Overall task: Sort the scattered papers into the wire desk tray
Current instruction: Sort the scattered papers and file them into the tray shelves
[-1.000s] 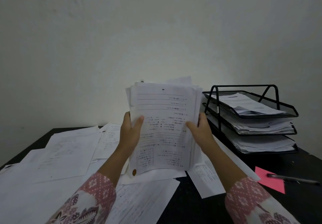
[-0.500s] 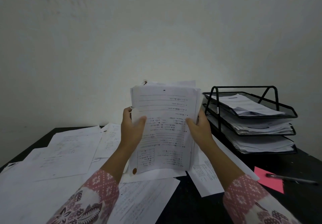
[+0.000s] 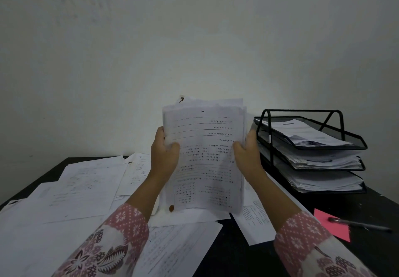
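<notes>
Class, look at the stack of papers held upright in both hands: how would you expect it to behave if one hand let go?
The stack of papers would probably sag: it is loose sheets, gripped at each side by the left hand and right hand. Its uneven top edges suggest sheets could slide apart.

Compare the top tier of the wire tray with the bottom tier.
The top tier holds a thin, loosely fanned layer of sheets with mesh showing around them; the bottom tier is packed with a thick stack that nearly reaches the tier above. The top tier sits under the open arched frame; the bottom tier sits directly on the black desk. Both are black wire mesh, holding white papers.
</notes>
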